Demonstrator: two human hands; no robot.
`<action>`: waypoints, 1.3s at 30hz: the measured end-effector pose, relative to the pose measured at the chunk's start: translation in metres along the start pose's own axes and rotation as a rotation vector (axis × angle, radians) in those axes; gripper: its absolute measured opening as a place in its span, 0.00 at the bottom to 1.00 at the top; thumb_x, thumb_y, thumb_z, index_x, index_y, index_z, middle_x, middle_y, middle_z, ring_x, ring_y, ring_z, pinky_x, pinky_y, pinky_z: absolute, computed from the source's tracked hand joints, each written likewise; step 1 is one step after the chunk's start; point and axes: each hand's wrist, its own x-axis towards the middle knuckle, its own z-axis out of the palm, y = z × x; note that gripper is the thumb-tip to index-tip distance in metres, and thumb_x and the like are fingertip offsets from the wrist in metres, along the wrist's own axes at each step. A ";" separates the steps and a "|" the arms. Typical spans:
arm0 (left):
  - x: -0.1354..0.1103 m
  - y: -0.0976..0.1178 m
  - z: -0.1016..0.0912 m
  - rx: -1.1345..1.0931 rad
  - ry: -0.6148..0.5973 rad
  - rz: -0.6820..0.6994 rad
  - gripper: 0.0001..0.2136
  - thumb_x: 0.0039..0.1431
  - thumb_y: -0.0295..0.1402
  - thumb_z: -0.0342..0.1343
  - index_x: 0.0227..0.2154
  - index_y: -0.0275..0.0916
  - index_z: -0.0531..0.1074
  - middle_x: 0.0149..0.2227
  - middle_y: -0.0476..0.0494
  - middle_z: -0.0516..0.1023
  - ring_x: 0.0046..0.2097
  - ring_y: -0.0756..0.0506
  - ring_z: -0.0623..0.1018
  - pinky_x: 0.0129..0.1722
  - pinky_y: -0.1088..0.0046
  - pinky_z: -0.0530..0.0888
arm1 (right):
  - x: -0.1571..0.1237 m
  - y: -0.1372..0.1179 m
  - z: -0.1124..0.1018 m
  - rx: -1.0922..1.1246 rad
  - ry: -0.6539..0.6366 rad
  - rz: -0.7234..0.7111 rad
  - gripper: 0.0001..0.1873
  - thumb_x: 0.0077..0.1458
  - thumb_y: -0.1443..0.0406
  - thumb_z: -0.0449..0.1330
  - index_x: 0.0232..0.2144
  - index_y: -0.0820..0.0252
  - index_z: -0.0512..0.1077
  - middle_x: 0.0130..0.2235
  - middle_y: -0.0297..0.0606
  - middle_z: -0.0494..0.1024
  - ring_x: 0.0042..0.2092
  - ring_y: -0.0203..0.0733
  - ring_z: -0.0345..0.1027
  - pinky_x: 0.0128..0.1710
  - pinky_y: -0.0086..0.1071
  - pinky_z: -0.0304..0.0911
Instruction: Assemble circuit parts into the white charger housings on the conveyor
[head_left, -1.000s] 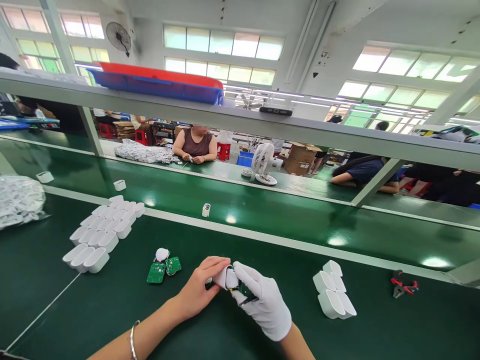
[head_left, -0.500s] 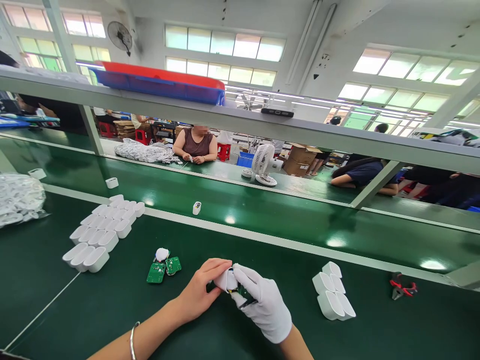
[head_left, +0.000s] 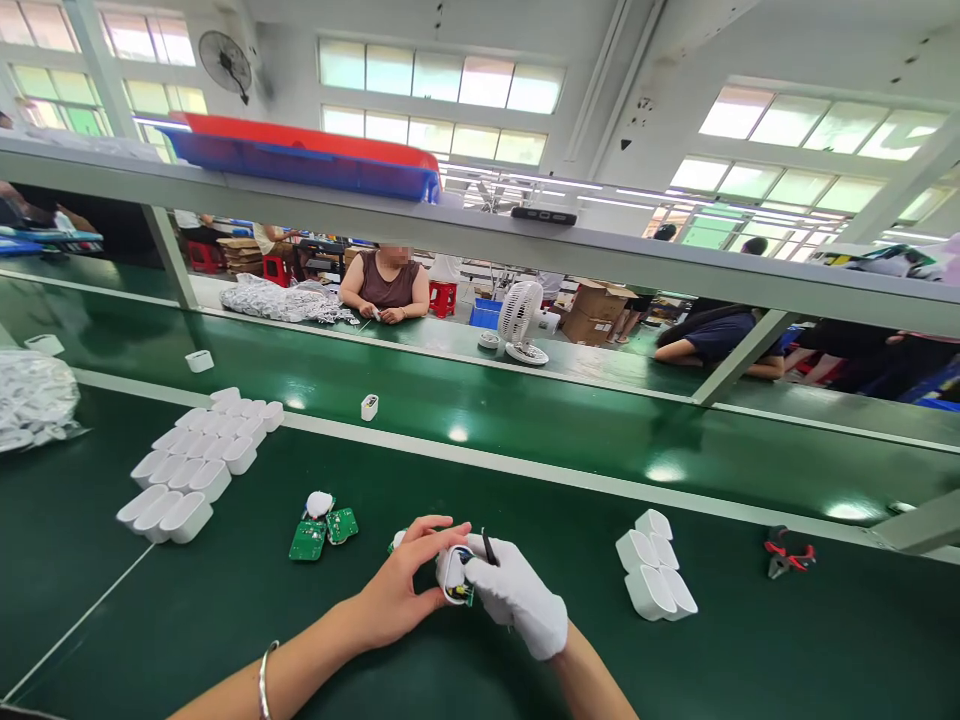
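Note:
My left hand (head_left: 401,590), bare with a bangle at the wrist, is closed around a small white oval plastic housing (head_left: 452,572). In the housing's open end a green circuit board (head_left: 469,597) and yellow and dark parts show. My right hand (head_left: 517,595), in a white glove, is closed on a slim black tool (head_left: 489,547) whose tip points up; its exact kind is hidden. The gloved fingers touch the open end of the housing. Just behind my left hand a white and green piece (head_left: 397,540) partly shows. Farther left lie loose green circuit boards (head_left: 307,540) with a white round part.
Rows of white housings (head_left: 187,515) stand at left, and several more (head_left: 651,590) at right, near red-handled pliers (head_left: 787,562). Beyond the pale edge strip, a housing (head_left: 369,407) sits on the green belt. A shelf beam (head_left: 450,235) crosses above; a person (head_left: 386,285) sits opposite.
My hands have turned the housing so its open end faces me more. The black tool now points upward in my right hand. The housing on the belt has shifted left.

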 end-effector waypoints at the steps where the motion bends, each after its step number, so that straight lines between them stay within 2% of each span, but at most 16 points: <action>1: 0.000 0.001 0.000 -0.006 -0.006 0.004 0.25 0.52 0.25 0.59 0.54 0.48 0.65 0.57 0.44 0.66 0.60 0.41 0.60 0.59 0.58 0.61 | 0.000 0.001 0.002 0.000 -0.030 0.019 0.17 0.36 0.54 0.68 0.24 0.63 0.76 0.23 0.37 0.74 0.27 0.38 0.65 0.28 0.31 0.61; 3: -0.001 0.002 0.000 -0.012 -0.012 0.013 0.27 0.53 0.26 0.58 0.55 0.49 0.63 0.58 0.43 0.65 0.58 0.41 0.62 0.58 0.57 0.61 | 0.000 0.002 0.007 0.006 -0.057 0.026 0.17 0.37 0.53 0.67 0.21 0.63 0.74 0.22 0.35 0.71 0.26 0.36 0.62 0.27 0.29 0.59; 6: -0.002 0.000 0.001 -0.030 0.023 -0.003 0.29 0.50 0.29 0.61 0.56 0.49 0.62 0.60 0.42 0.62 0.58 0.40 0.62 0.58 0.54 0.60 | 0.002 0.005 0.014 0.059 -0.014 -0.037 0.17 0.36 0.53 0.67 0.19 0.63 0.73 0.22 0.34 0.71 0.26 0.35 0.61 0.28 0.30 0.59; 9: -0.002 -0.006 0.005 -0.140 0.109 -0.113 0.35 0.44 0.34 0.66 0.57 0.47 0.62 0.60 0.39 0.62 0.57 0.37 0.63 0.55 0.55 0.64 | 0.003 0.006 0.021 0.119 0.039 -0.075 0.16 0.37 0.54 0.67 0.22 0.62 0.75 0.23 0.35 0.73 0.27 0.37 0.63 0.31 0.32 0.61; 14: 0.003 -0.011 0.010 -0.547 0.099 -0.304 0.33 0.40 0.43 0.67 0.51 0.36 0.69 0.45 0.36 0.76 0.41 0.41 0.75 0.40 0.65 0.73 | 0.001 0.012 0.025 0.090 0.268 -0.117 0.18 0.39 0.52 0.66 0.25 0.62 0.77 0.21 0.37 0.73 0.27 0.41 0.66 0.28 0.33 0.63; 17: 0.006 -0.007 0.008 -0.621 0.107 -0.371 0.29 0.40 0.43 0.67 0.46 0.33 0.73 0.36 0.38 0.78 0.32 0.45 0.76 0.34 0.68 0.73 | 0.001 0.017 0.026 0.050 0.337 -0.113 0.18 0.40 0.51 0.65 0.25 0.62 0.77 0.18 0.36 0.71 0.26 0.42 0.66 0.25 0.32 0.62; 19: 0.008 -0.005 0.006 -0.635 0.123 -0.423 0.27 0.40 0.42 0.67 0.44 0.33 0.74 0.33 0.40 0.78 0.31 0.46 0.76 0.34 0.68 0.73 | 0.001 0.018 0.028 0.039 0.361 -0.099 0.18 0.39 0.52 0.65 0.26 0.62 0.77 0.20 0.36 0.73 0.26 0.42 0.67 0.25 0.32 0.63; 22: 0.008 -0.003 0.005 -0.681 0.127 -0.485 0.26 0.40 0.40 0.67 0.44 0.34 0.75 0.35 0.39 0.79 0.34 0.44 0.77 0.37 0.66 0.74 | 0.002 0.017 0.031 0.045 0.372 -0.081 0.16 0.38 0.54 0.66 0.25 0.61 0.77 0.23 0.37 0.75 0.28 0.42 0.68 0.29 0.32 0.64; 25: 0.008 -0.001 0.005 -0.718 0.109 -0.451 0.25 0.38 0.39 0.68 0.42 0.35 0.76 0.39 0.38 0.79 0.41 0.40 0.77 0.44 0.63 0.72 | 0.001 0.014 0.035 0.056 0.363 -0.081 0.14 0.39 0.56 0.66 0.25 0.61 0.76 0.27 0.39 0.77 0.30 0.42 0.68 0.33 0.34 0.64; 28: 0.008 0.000 0.006 -0.696 0.163 -0.383 0.25 0.36 0.38 0.70 0.40 0.34 0.77 0.40 0.38 0.79 0.44 0.38 0.76 0.47 0.62 0.71 | -0.001 0.012 0.038 0.081 0.348 -0.083 0.15 0.39 0.56 0.66 0.27 0.61 0.76 0.29 0.39 0.78 0.30 0.41 0.68 0.35 0.34 0.65; 34: 0.006 -0.007 0.010 -0.631 0.191 -0.348 0.26 0.35 0.41 0.70 0.39 0.31 0.77 0.33 0.40 0.79 0.33 0.42 0.78 0.39 0.65 0.74 | -0.003 0.015 0.042 0.088 0.318 -0.080 0.17 0.38 0.52 0.67 0.25 0.61 0.75 0.24 0.37 0.75 0.29 0.41 0.68 0.30 0.32 0.64; 36: 0.005 -0.010 0.011 -0.636 0.204 -0.342 0.30 0.34 0.42 0.70 0.44 0.32 0.74 0.34 0.40 0.79 0.32 0.43 0.78 0.37 0.65 0.75 | 0.000 0.019 0.041 0.095 0.346 -0.079 0.18 0.38 0.52 0.67 0.24 0.60 0.75 0.25 0.36 0.75 0.29 0.41 0.67 0.30 0.31 0.64; 39: 0.005 -0.012 0.012 -0.585 0.215 -0.343 0.39 0.32 0.37 0.72 0.52 0.34 0.68 0.31 0.41 0.79 0.31 0.45 0.78 0.35 0.67 0.75 | 0.005 0.026 0.037 0.104 0.392 -0.073 0.20 0.38 0.49 0.65 0.24 0.60 0.75 0.26 0.37 0.76 0.29 0.39 0.67 0.29 0.30 0.63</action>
